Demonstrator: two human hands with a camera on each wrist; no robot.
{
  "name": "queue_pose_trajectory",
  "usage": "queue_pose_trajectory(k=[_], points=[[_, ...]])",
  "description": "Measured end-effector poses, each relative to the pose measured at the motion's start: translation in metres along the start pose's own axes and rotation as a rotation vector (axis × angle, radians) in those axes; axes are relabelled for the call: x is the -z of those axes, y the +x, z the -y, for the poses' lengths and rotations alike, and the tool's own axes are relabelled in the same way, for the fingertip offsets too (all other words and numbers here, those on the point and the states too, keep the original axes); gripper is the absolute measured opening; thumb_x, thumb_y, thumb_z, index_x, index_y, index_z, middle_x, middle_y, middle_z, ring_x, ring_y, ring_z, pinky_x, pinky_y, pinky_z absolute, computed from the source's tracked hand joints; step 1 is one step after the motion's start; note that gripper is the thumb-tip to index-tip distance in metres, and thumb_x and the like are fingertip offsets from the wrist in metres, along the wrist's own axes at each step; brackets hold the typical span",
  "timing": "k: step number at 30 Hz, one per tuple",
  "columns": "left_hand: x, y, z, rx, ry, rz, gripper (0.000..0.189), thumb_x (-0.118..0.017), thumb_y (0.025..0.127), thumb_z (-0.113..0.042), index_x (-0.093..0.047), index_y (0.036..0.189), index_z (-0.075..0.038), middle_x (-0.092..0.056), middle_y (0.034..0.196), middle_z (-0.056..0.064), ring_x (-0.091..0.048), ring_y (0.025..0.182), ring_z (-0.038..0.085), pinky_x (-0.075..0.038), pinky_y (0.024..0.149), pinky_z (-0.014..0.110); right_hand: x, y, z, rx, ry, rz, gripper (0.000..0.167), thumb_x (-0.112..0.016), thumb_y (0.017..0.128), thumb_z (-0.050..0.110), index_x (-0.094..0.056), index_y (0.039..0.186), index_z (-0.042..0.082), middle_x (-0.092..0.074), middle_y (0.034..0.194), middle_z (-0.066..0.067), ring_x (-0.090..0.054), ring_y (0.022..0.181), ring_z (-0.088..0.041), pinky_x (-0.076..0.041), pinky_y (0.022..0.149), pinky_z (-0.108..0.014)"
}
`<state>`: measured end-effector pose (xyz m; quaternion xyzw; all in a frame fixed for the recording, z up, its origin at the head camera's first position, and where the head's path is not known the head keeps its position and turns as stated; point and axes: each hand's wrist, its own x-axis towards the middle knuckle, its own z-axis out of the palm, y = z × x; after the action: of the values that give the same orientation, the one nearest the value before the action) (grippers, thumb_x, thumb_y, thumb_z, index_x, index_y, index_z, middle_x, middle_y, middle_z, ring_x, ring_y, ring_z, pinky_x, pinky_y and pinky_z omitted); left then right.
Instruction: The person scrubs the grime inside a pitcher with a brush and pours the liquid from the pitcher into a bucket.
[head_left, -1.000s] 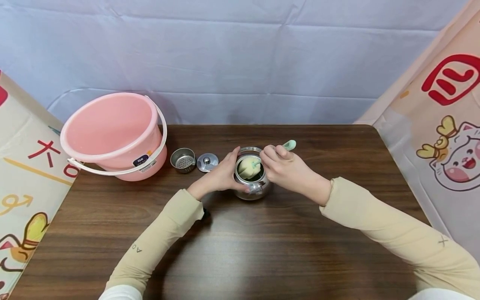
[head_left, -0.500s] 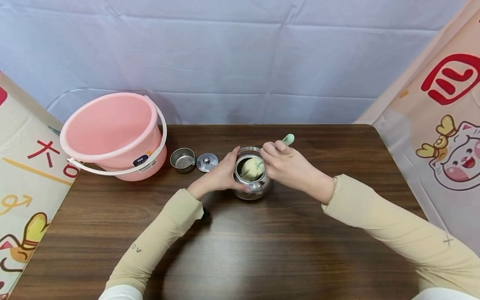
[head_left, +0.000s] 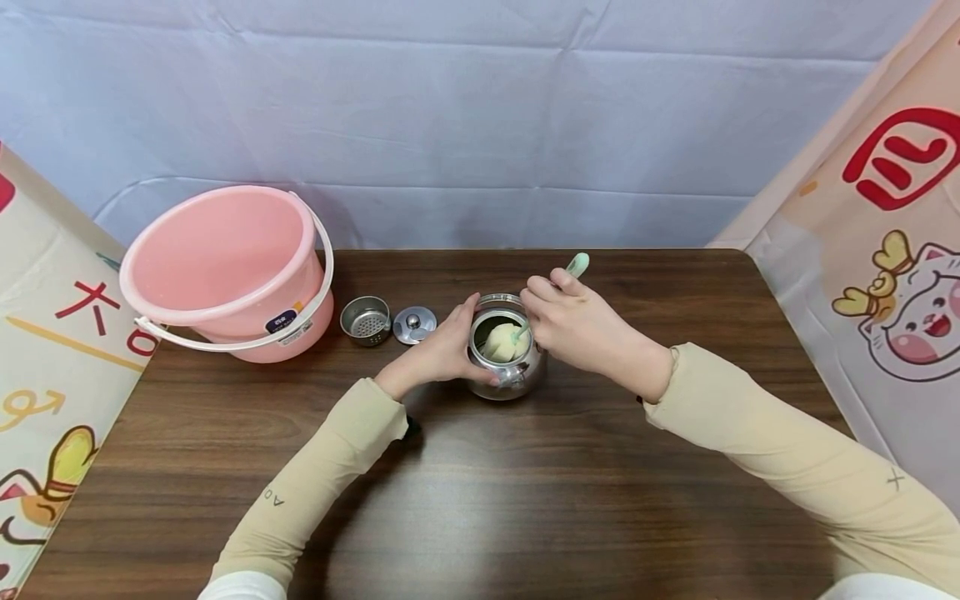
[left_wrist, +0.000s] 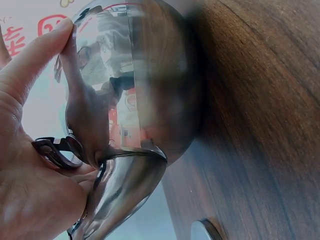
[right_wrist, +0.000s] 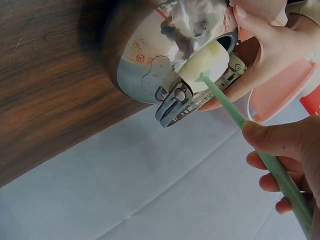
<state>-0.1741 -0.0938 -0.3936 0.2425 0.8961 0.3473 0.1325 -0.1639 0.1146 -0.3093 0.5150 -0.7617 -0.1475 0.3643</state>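
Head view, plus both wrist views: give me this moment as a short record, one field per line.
Left hand: the left hand grips the metal kettle near its mouth
Right hand: the right hand holds the green handle
Sponge head: the pale sponge is in the kettle's mouth
Kettle: on the table, lid off
Left of kettle: lid, strainer, pink bucket

Silver kettle [head_left: 517, 382]: upright, uncovered, on table [head_left: 480, 500] | green-handled sponge brush [right_wrist: 227, 103]: tilted, head inside kettle
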Motion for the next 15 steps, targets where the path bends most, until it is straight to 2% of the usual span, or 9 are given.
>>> queue_pose_trajectory(k=[3, 7, 11, 15], points=[[0.0000, 0.0001, 0.0002, -0.001, 0.000, -0.004, 0.122, -0.084, 0.061, -0.033, -0.001, 0.143, 0.004, -0.026, 0.142, 0.022, -0.027, 0.131, 0.029, -0.027, 0.105, 0.039, -0.0017, -0.0011, -0.0029, -0.034, 0.068, 0.002, 0.012, -0.058, 0.068, 0.000, -0.060, 0.057, 0.004, -0.046, 0.071, -0.006, -0.038, 0.075, -0.024, -0.029, 0.078, -0.038], [-0.0003, 0.0004, 0.0000, 0.002, -0.003, -0.009, 0.122, -0.084, 0.061, -0.033, -0.002, 0.143, 0.004, -0.027, 0.141, 0.022, -0.028, 0.130, 0.028, -0.028, 0.105, 0.039, -0.0047, -0.0029, -0.0058, -0.070, 0.142, -0.011, 0.013, -0.058, 0.070, 0.000, -0.058, 0.057, 0.002, -0.046, 0.069, -0.006, -0.039, 0.073, -0.025, -0.029, 0.075, -0.040], [-0.0006, 0.0005, -0.0006, 0.006, -0.012, -0.008, 0.122, -0.084, 0.061, -0.032, -0.002, 0.143, 0.004, -0.026, 0.142, 0.023, -0.028, 0.130, 0.028, -0.027, 0.105, 0.039, -0.0061, -0.0047, -0.0059, -0.096, 0.159, -0.008, 0.017, -0.066, 0.070, 0.008, -0.057, 0.057, 0.003, -0.046, 0.069, -0.005, -0.040, 0.072, -0.025, -0.030, 0.075, -0.041], [-0.0003, 0.0004, -0.0006, 0.014, -0.022, -0.001, 0.122, -0.084, 0.061, -0.032, -0.001, 0.144, 0.003, -0.025, 0.142, 0.022, -0.027, 0.131, 0.029, -0.028, 0.104, 0.040, -0.0065, -0.0069, -0.0046, -0.133, 0.155, 0.030, 0.021, -0.074, 0.067, 0.016, -0.060, 0.058, 0.004, -0.048, 0.068, -0.004, -0.041, 0.072, -0.024, -0.030, 0.075, -0.042]])
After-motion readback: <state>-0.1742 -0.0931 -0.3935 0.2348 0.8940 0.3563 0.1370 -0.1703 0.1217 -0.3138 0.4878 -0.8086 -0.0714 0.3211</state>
